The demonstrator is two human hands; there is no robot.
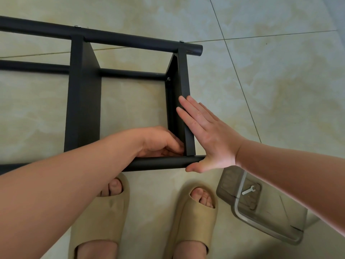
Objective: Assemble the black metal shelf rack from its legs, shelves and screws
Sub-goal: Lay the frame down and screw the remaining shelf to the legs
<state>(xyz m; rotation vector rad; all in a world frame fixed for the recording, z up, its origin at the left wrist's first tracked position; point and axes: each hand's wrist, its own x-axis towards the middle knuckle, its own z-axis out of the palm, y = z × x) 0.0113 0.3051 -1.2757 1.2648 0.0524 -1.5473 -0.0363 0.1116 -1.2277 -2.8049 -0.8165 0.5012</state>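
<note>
- Head view: I see the black rack (84,101) lying on its side on the tiled floor (280,81), just ahead of two beige slippers (104,212).
- The near leg (158,163) runs across the frame. The far leg (130,39) lies parallel above it and carries small screw heads (181,41).
- The end shelf (183,90) stands on edge between those two legs.
- My left hand (162,143) is tucked into the inner corner where the end shelf meets the near leg. Its fingers are curled, the tips are hidden, and I cannot tell what they hold.
- My right hand (209,135) lies flat on the shelf's outer face with fingers straight and together. The thumb touches the end of the near leg.
- A clear plastic box (261,221) sits at lower right with a small wrench (248,190) showing at it.
</note>
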